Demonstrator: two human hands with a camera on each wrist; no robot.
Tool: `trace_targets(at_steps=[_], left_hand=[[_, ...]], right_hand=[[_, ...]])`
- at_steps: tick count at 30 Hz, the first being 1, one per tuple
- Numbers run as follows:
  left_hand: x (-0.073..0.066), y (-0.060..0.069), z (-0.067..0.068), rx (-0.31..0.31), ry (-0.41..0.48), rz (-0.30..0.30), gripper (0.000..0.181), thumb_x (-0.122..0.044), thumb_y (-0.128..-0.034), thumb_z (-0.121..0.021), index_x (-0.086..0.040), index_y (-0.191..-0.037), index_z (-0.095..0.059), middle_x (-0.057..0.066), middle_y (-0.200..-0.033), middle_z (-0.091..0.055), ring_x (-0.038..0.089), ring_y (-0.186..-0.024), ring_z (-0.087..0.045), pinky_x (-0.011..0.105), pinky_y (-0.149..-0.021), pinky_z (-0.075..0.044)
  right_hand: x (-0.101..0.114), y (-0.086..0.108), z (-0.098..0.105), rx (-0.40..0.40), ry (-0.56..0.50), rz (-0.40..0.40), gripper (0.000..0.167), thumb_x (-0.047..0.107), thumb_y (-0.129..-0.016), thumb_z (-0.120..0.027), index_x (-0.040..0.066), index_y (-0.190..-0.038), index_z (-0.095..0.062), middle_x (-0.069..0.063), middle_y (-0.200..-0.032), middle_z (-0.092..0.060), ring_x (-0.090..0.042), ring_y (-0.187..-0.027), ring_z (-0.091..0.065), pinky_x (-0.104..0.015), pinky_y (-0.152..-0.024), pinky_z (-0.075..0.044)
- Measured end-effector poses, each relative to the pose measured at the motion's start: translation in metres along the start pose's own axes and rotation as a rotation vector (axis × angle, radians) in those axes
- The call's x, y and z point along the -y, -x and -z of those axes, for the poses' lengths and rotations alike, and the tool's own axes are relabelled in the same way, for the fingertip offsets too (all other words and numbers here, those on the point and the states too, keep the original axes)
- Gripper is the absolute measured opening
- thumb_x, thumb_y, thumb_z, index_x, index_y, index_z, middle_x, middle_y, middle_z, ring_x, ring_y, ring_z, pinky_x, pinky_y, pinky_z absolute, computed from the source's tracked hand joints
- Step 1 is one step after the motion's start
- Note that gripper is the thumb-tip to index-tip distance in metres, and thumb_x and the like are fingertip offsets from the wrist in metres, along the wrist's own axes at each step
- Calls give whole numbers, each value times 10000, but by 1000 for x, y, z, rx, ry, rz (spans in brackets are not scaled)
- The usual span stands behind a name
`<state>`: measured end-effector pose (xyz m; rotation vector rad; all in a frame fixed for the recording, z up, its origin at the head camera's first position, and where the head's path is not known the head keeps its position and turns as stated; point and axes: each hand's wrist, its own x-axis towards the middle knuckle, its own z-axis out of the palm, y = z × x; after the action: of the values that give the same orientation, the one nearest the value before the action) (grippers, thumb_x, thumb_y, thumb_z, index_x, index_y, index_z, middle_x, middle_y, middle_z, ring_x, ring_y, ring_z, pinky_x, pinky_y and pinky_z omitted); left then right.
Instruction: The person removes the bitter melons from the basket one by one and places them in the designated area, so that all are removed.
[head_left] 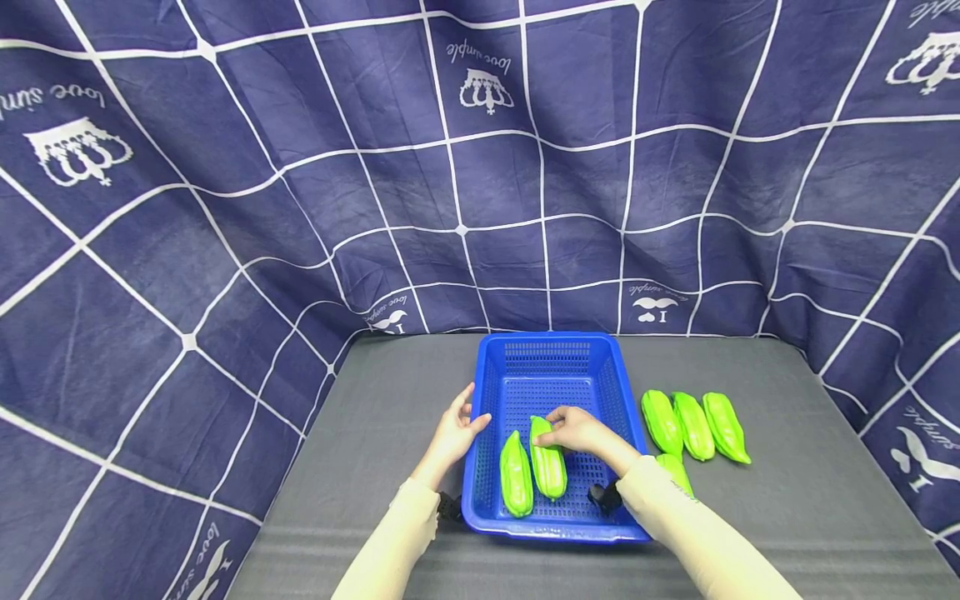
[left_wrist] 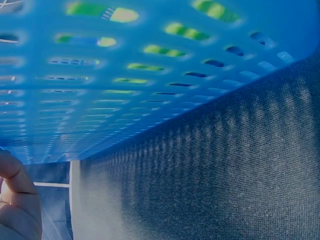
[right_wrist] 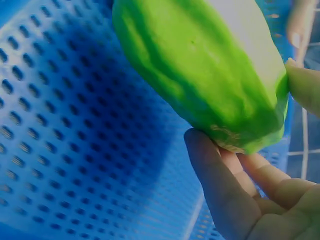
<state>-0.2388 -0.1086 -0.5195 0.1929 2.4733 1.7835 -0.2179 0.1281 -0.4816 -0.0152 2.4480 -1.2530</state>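
Note:
My right hand (head_left: 573, 431) is inside the blue basket (head_left: 557, 533), pinching a bright green ridged gourd (head_left: 550, 475) near its far end. In the right wrist view the thumb and fingers hold the end of that gourd (right_wrist: 200, 65), over the perforated floor. Just left of it in the basket lies a second green gourd (head_left: 515, 479). The left hand (head_left: 452, 433) holds the basket's left rim, thumb over the top and fingers along the outer side. A bent finger (left_wrist: 17, 185) shows beside the perforated wall (left_wrist: 150, 95) in the left wrist view.
Right of the basket, several more green gourds (head_left: 693, 425) lie on the grey table (head_left: 390, 392). One gourd (head_left: 675, 472) is partly covered by the right sleeve (head_left: 667, 508). Behind and at the sides hangs a dark blue checked cloth (head_left: 405, 192).

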Motion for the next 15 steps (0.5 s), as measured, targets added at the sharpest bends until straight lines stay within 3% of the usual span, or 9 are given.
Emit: trace_targets(at_steps=[9,15], left_hand=[[1,-2,0,8,3,22,684,-53,-907,-667,-12,-1508,-343,237,-1054,-627,307,-854,-704,414,-765,-606],[0,-1,0,4,-2,24,680,-66,-915,-664,-21,-1512,-342,245,-1073,-631,329,-878,-703,434,-784,-603]], right_hand=[[13,8,36,-49,-192,86,589,152,-826,-764,-135,-1277,-515,-253,-1145,-625,-210,-917,-676,-350,-822,-601],[17,19,66,-116,-156,164,619,235,-852,-753,-101,-1313,-514,-285,-1226,-607,-285,-1027,-674,-359,-874,-586]])
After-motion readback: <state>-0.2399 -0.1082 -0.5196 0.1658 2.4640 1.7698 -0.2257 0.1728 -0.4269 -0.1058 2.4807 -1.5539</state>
